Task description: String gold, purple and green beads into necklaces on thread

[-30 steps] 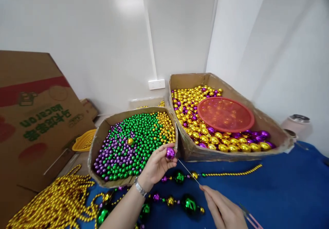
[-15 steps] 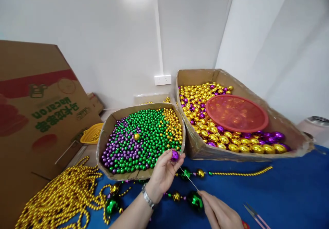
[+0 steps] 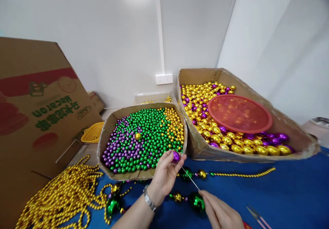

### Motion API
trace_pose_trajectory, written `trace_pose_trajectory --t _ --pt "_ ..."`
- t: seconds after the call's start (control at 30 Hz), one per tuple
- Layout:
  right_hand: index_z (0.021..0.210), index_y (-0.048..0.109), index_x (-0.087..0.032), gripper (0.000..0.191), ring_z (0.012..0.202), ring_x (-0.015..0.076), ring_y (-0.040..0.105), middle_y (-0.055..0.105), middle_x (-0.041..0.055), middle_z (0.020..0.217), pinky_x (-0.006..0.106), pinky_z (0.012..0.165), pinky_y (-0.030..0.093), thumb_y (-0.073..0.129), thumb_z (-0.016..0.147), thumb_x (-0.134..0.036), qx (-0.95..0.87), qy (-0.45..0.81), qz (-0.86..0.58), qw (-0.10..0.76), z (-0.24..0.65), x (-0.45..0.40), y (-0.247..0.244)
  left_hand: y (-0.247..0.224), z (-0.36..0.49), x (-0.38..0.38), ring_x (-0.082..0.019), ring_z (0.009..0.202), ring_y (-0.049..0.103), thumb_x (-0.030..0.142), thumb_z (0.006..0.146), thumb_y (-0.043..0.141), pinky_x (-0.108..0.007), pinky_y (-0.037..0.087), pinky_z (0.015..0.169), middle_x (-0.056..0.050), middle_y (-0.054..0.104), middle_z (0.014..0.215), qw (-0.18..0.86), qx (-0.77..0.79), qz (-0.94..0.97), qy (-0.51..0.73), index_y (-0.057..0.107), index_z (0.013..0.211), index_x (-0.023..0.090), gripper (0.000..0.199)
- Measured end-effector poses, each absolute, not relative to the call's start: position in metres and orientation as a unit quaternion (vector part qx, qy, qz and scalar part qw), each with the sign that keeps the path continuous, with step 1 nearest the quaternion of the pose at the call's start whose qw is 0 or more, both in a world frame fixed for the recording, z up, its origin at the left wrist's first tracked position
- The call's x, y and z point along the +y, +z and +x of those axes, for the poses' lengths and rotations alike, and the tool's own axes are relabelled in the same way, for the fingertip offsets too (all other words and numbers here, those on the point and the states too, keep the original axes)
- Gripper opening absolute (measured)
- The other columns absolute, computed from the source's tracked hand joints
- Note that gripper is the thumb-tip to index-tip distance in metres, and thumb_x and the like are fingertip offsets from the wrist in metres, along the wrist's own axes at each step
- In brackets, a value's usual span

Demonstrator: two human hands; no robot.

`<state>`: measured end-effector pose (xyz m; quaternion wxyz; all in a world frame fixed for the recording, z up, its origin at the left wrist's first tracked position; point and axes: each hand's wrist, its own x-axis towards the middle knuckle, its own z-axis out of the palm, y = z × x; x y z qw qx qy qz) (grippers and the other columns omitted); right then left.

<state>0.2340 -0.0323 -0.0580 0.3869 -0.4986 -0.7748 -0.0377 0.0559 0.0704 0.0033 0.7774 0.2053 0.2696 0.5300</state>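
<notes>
Between the fingertips of my left hand (image 3: 167, 172) is a shiny purple bead (image 3: 175, 157), just in front of the box of small beads. My right hand (image 3: 219, 210) pinches the near end of a thin needle (image 3: 190, 177), whose far end meets the purple bead. Beneath and beside my hands, a strand with a large green ball (image 3: 197, 202) and small gold and purple beads lies on the blue table (image 3: 290, 191). Another strand, ending in a gold bead chain (image 3: 244, 175), runs to the right behind it.
A cardboard box (image 3: 142, 176) holds small green, purple and gold beads. The larger box (image 3: 200, 153) has gold and purple beads and a red basket (image 3: 240, 114). Gold bead chains (image 3: 61, 194) pile at left by a big carton (image 3: 33, 119). Scissors (image 3: 257, 217) lie at right.
The view has shifted slightly, so the boxes appear a little further right. My hands keep nearly the same pose on the bead and needle.
</notes>
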Motion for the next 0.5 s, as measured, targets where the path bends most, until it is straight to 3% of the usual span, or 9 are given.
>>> trace_pose_trajectory --t 0.23,0.37,0.5 --pt "0.102 0.067 -0.017 0.032 0.074 0.0164 0.072 0.074 0.0061 0.089 0.020 0.066 0.058 0.037 0.095 -0.026 -0.770 -0.025 -0.504 0.390 0.230 -0.031 -0.062 -0.004 0.067 0.054 -0.022 0.101 0.062 0.022 0.069 0.076 -0.033 0.049 0.086 -0.007 0.063 0.104 0.682 0.326 0.354 0.551 0.058 0.093 0.019 0.030" --pt "0.102 0.067 -0.019 0.033 0.080 0.0153 0.071 0.074 0.0059 0.093 0.018 0.070 0.057 0.035 0.096 -0.026 -0.768 0.022 -0.508 0.390 0.228 -0.029 -0.060 -0.007 0.068 0.053 -0.021 0.092 0.065 0.027 0.068 0.077 -0.033 0.050 0.081 -0.007 0.063 0.103 0.726 0.316 0.311 0.525 0.057 0.091 0.019 0.032" --pt "0.100 0.068 -0.018 0.033 0.076 0.0160 0.072 0.074 0.0064 0.089 0.020 0.068 0.058 0.036 0.096 -0.026 -0.765 -0.011 -0.506 0.398 0.227 -0.026 -0.061 -0.007 0.067 0.056 -0.020 0.091 0.065 0.026 0.067 0.078 -0.031 0.050 0.081 -0.007 0.064 0.100 0.695 0.339 0.330 0.541 0.056 0.089 0.018 0.032"
